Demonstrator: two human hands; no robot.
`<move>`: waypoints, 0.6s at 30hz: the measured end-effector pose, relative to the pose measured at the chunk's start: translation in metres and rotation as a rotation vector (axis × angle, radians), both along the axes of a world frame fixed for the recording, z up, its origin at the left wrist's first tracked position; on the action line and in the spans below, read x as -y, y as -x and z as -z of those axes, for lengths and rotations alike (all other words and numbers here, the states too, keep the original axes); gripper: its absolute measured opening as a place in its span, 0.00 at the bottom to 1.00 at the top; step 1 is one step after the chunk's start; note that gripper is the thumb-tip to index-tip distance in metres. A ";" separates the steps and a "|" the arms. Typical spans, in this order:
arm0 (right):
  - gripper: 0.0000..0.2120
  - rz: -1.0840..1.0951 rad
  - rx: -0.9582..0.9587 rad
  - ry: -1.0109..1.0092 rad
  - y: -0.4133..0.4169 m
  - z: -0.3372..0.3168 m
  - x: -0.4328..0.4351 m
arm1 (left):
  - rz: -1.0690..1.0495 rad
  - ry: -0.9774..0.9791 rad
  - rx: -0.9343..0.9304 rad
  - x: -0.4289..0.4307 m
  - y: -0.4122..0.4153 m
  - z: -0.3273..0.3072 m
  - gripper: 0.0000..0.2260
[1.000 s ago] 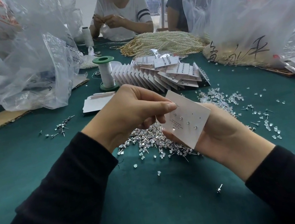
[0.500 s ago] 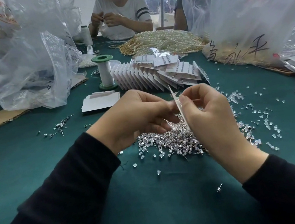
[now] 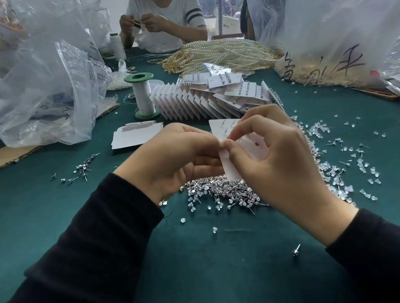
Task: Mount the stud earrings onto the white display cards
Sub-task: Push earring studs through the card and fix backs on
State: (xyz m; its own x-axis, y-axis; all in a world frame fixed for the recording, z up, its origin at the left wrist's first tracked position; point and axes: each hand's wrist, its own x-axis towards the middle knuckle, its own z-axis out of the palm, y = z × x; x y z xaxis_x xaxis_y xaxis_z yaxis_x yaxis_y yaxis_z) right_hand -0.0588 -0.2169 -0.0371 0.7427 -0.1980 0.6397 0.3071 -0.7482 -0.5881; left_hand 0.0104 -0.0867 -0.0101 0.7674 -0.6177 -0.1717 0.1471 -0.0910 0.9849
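A: Where is the card?
B: The white card [image 3: 224, 129] is held edge-up between both hands, above the pile of stud earrings [image 3: 217, 196] on the green table [image 3: 160, 265].
A: Right hand?
B: The right hand [image 3: 275, 162] is curled, with thumb and forefinger pinching the card.
A: Left hand?
B: The left hand [image 3: 174, 161] is curled, fingertips gripping the same card. Cannot tell if it also holds a stud.
A: Nearby?
B: Filled cards [image 3: 211, 98] behind, clear backs [image 3: 339, 175] to the right.
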 end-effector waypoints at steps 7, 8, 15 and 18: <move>0.05 -0.010 0.102 0.201 0.005 -0.008 -0.003 | -0.151 -0.084 0.069 0.000 -0.001 0.003 0.09; 0.05 -0.066 0.096 0.251 0.008 -0.011 -0.003 | -0.196 -0.075 0.065 -0.001 -0.002 0.002 0.09; 0.03 -0.603 -0.531 0.514 0.017 -0.014 -0.007 | -0.363 -0.035 0.040 -0.005 -0.013 0.001 0.07; 0.03 -0.604 -0.552 0.547 0.018 -0.011 -0.010 | -0.362 -0.042 0.027 -0.006 -0.014 0.001 0.06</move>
State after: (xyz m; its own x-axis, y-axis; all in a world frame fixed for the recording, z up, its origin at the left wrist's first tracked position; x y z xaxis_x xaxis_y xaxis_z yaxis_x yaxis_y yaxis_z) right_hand -0.0771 -0.2066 -0.0261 0.8437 0.5331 0.0628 0.5136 -0.7675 -0.3836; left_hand 0.0243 -0.0805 -0.0113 0.9397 -0.2979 -0.1681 0.1513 -0.0787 0.9853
